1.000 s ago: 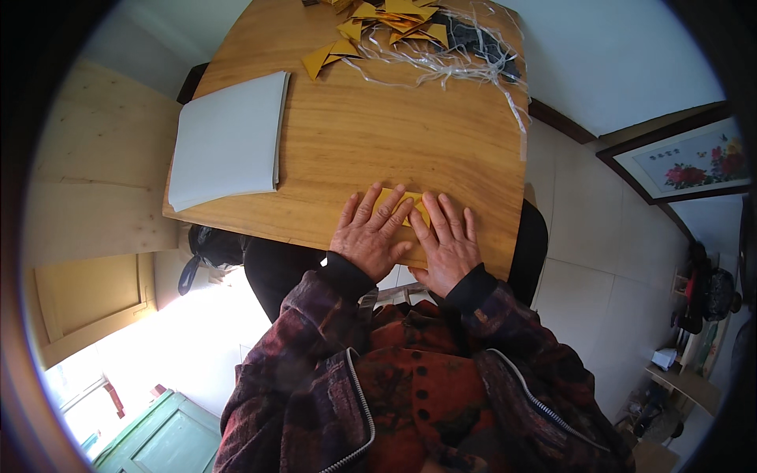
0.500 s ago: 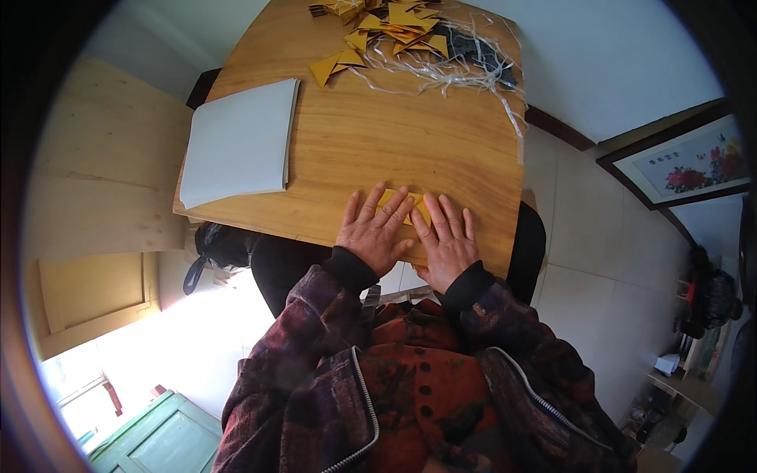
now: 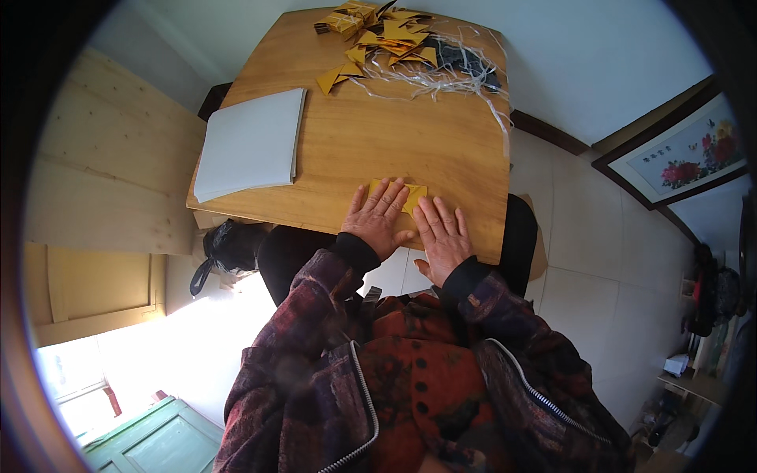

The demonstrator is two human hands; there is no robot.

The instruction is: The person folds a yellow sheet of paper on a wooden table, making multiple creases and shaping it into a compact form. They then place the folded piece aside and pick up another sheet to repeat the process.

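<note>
A small folded piece of golden-yellow paper (image 3: 415, 192) lies near the front edge of the wooden table (image 3: 347, 142). My left hand (image 3: 377, 218) rests flat with its fingers stretched over the paper's left part, hiding some of it. Close by on the right, my right hand (image 3: 443, 235) is also flat, fingers extended, with the fingertips at the paper's lower right edge. Neither hand is closed round anything.
A stack of white sheets (image 3: 248, 143) sits on the table's left side. Toward the back are a heap of folded golden-yellow pieces (image 3: 394, 35), a tied yellow bundle (image 3: 344, 21) and tangled clear plastic strips (image 3: 441, 82). A black bag (image 3: 233, 246) is below the table's left edge.
My right hand has shifted toward me off the paper, so more of the paper's right side shows. My left hand stays flat on it. The whole view has tilted slightly.
</note>
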